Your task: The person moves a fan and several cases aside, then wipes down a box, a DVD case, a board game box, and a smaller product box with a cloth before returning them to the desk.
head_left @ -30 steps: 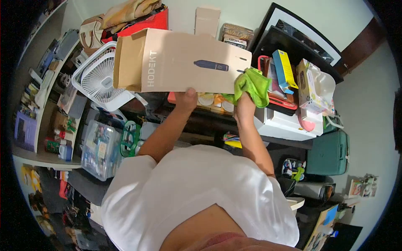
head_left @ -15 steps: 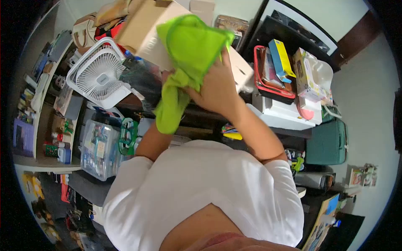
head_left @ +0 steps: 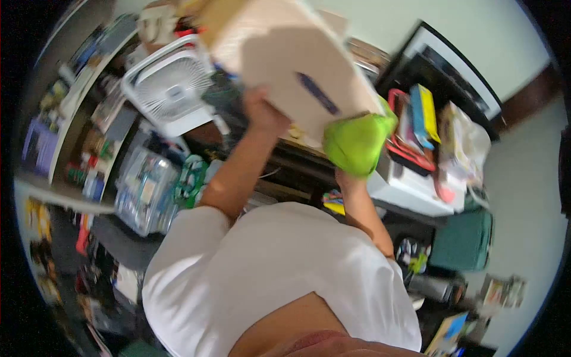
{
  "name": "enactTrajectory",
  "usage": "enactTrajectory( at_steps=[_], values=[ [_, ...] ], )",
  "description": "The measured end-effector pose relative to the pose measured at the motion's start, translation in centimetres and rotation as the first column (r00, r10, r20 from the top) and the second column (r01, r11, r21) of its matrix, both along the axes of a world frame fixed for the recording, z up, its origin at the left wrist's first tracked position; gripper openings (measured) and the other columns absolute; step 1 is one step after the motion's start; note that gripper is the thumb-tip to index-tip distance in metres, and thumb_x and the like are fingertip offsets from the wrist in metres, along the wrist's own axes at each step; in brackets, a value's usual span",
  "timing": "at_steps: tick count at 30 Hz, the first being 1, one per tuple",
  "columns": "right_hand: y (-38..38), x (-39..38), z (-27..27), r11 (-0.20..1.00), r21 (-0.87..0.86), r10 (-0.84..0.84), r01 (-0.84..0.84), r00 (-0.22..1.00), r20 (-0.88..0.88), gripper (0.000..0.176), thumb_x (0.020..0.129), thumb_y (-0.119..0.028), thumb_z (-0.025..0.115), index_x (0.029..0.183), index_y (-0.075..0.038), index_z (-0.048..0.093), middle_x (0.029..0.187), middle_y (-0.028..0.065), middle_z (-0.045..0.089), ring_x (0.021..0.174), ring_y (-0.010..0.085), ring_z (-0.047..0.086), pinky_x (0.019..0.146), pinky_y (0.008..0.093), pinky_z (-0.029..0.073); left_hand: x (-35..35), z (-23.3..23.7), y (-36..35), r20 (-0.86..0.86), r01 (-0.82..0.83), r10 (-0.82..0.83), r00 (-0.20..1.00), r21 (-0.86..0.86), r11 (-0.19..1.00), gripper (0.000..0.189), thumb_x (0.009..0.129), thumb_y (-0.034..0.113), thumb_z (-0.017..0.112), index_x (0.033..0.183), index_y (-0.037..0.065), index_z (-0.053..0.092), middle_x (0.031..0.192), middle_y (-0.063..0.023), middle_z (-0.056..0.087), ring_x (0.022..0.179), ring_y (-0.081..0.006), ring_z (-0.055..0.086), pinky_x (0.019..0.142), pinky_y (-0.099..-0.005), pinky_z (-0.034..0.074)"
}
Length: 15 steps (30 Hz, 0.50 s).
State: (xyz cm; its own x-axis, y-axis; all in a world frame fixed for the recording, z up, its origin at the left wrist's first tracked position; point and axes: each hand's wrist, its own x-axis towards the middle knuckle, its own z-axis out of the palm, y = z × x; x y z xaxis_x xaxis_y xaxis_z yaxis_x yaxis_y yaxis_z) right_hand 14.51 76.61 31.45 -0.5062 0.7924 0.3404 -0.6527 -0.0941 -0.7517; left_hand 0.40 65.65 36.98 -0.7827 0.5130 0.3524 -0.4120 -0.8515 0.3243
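Fan (head_left: pixel 172 89) lies left of the box (head_left: pixel 285 59), cloth (head_left: pixel 355 146) under its right end

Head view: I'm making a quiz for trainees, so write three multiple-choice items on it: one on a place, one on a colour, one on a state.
1. Where in the picture is the white square plastic fan relative to the tan cardboard box? A left of it; B right of it; C inside it.
2. What colour is the crumpled cloth in the right hand? A red; B bright green; C black.
3. What state is the tan cardboard box in? A flat on the floor; B held up by the left hand; C crushed under the fan.
Answers: 1 A, the fan sits left of the box; 2 B, the cloth is bright green; 3 B, the left hand grips its lower edge.
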Motion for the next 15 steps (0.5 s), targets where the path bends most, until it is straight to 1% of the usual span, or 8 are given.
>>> enactTrajectory(
  at_steps=[1,2,3,5,8,9,11,15],
  values=[
    [0.0,-0.4,-2.0,0.994,0.104,0.042,-0.04,0.999,-0.017,0.035,0.089,-0.024,0.046,0.118,-0.005,0.041,0.106,0.0046,0.049,0.099,0.0177,0.047,0.089,0.0329,0.037,0.1,0.0,0.0,-0.024,0.029,-0.031,0.999,-0.084,0.996,0.053,0.063,0.023,0.055,0.111,0.003,0.045,0.1,-0.009,0.054,0.092,-0.0249,0.054,0.082,-0.0382,0.045],
    [1.2,-0.6,-3.0,0.931,-0.095,0.327,-0.353,0.92,-0.218,0.037,0.087,-0.032,0.046,0.114,-0.007,0.044,0.103,0.0067,0.05,0.097,0.0218,0.048,0.088,0.0374,0.037,1.0,0.2,0.1,0.099,0.077,-0.056,0.993,-0.22,0.973,0.047,0.067,0.02,0.054,0.111,0.004,0.046,0.097,-0.0077,0.054,0.092,-0.0225,0.054,0.082,-0.0356,0.045],
    [2.5,-0.8,-3.9,0.734,-0.279,0.482,-0.619,0.764,-0.429,0.04,0.085,-0.039,0.046,0.11,-0.008,0.047,0.101,0.0087,0.051,0.095,0.0259,0.049,0.087,0.0419,0.037,2.0,1.5,0.3,-0.142,-0.07,0.01,0.99,-0.42,0.905,0.041,0.073,0.021,0.054,0.109,0.003,0.047,0.097,-0.0077,0.054,0.096,-0.0188,0.052,0.085,-0.034,0.042],
    [3.2,-0.5,-3.3,0.693,-0.224,0.56,-0.685,0.708,-0.431,0.049,0.083,-0.041,0.049,0.116,-0.005,0.044,0.107,0.0127,0.049,0.099,0.0295,0.048,0.09,0.0453,0.035,0.8,-0.2,1.1,-0.31,-0.109,-0.048,0.95,-0.47,0.876,0.066,0.076,0.035,0.061,0.124,0.005,0.027,0.115,-0.009,0.044,0.105,-0.0195,0.046,0.085,-0.04,0.04],
    [2.3,-0.6,-2.7,0.844,0.039,0.533,-0.536,0.825,-0.188,0.062,0.079,-0.045,0.052,0.122,-0.003,0.039,0.118,0.0163,0.044,0.106,0.0324,0.045,0.093,0.0456,0.034,3.0,1.1,-1.0,-0.174,-0.015,-0.057,0.983,-0.385,0.923,0.086,0.075,0.038,0.064,0.133,0.012,0.006,0.125,-0.0085,0.035,0.11,-0.0223,0.042,0.084,-0.0444,0.04],
    [1.2,-0.8,-2.7,0.885,0.304,0.363,-0.353,0.931,0.026,0.065,0.078,-0.048,0.052,0.124,-0.004,0.038,0.122,0.0161,0.042,0.109,0.0317,0.043,0.094,0.0425,0.034,3.4,1.8,-1.6,-0.042,0.082,-0.1,0.994,-0.314,0.946,0.092,0.074,0.038,0.066,0.134,0.014,0.0,0.127,-0.0083,0.033,0.111,-0.0232,0.041,0.083,-0.0451,0.041],
    [-0.4,-1.0,-2.2,0.8,0.563,0.121,-0.205,0.976,0.183,0.063,0.079,-0.046,0.053,0.123,-0.004,0.039,0.12,0.015,0.043,0.107,0.0303,0.044,0.092,0.0414,0.035,4.0,4.5,-3.6,-0.062,0.142,-0.161,0.985,-0.235,0.962,0.081,0.074,0.029,0.068,0.133,0.014,0.015,0.115,-0.0058,0.043,0.106,-0.0204,0.045,0.084,-0.0405,0.042],
    [-3.2,-0.6,-1.4,0.688,0.66,0.054,-0.302,0.928,0.369,0.058,0.079,-0.041,0.053,0.122,-0.005,0.04,0.117,0.0129,0.045,0.102,0.0277,0.046,0.089,0.0393,0.037,2.6,3.8,-5.1,-0.069,0.041,-0.065,0.995,-0.311,0.949,0.06,0.075,0.018,0.064,0.125,0.01,0.032,0.107,-0.0051,0.048,0.099,-0.0182,0.049,0.084,-0.0367,0.043]
  ],
)
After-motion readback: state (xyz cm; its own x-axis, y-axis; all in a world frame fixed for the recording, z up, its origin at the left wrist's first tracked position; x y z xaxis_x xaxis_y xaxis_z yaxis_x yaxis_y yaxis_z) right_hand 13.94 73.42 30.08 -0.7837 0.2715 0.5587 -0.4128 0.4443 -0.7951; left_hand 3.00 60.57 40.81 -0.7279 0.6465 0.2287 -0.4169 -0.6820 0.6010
